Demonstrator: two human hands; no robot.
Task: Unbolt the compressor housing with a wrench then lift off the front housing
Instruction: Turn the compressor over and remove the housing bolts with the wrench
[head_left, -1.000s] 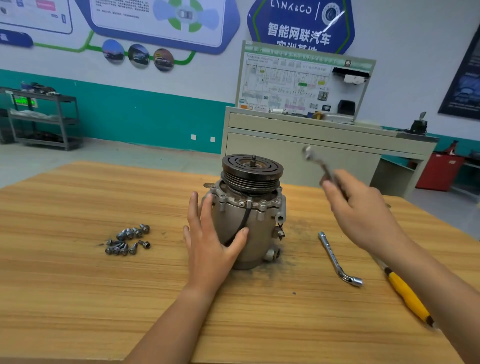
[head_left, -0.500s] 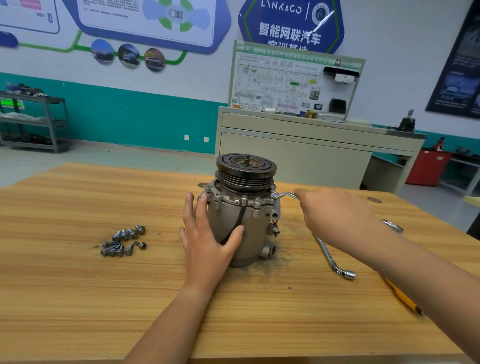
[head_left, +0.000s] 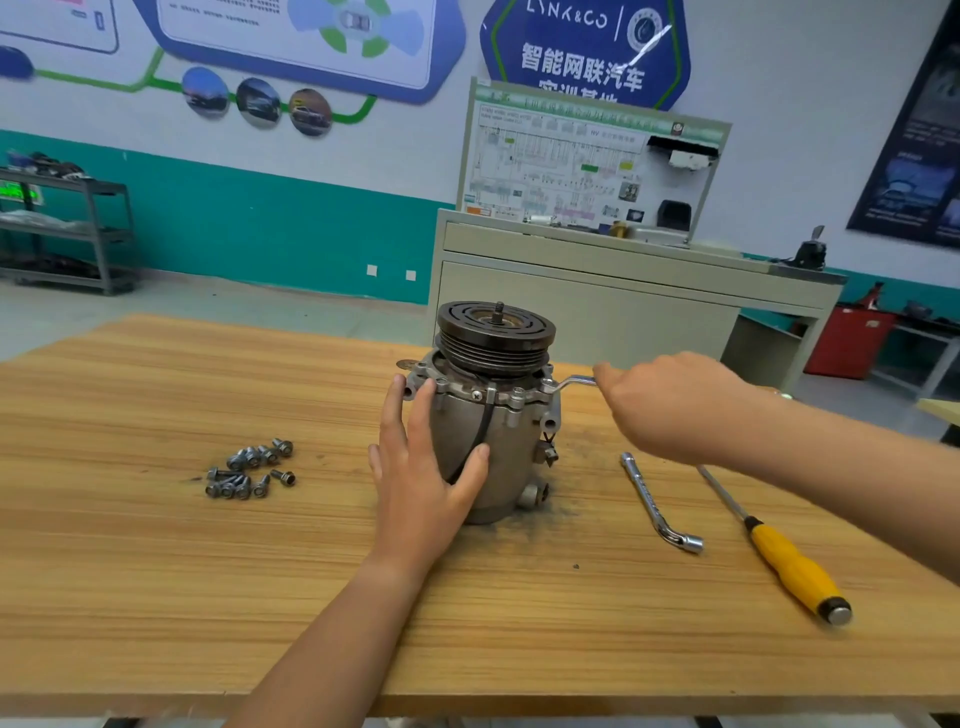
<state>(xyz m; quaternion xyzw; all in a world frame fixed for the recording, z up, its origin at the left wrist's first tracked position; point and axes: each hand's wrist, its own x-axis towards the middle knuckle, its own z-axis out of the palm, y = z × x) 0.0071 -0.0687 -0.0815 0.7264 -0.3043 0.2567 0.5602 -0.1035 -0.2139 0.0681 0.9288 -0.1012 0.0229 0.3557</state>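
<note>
A grey metal compressor (head_left: 506, 447) stands upright mid-table, its dark grooved pulley (head_left: 496, 335) on top and a bolted flange below it. My left hand (head_left: 418, 467) presses flat against the housing's left side, fingers straight, thumb across the front. My right hand (head_left: 670, 405) grips a silver wrench (head_left: 569, 383) whose end sits on a flange bolt at the compressor's right; most of the wrench is hidden in the hand.
Several loose bolts (head_left: 249, 467) lie left of the compressor on the wooden table (head_left: 156, 597). An L-shaped socket wrench (head_left: 657, 501) and a yellow-handled screwdriver (head_left: 789, 566) lie to the right. A grey cabinet (head_left: 597, 291) stands behind the table.
My right hand brought the wrench down from the air onto the right flange bolt and now holds it there. My left hand stayed on the housing.
</note>
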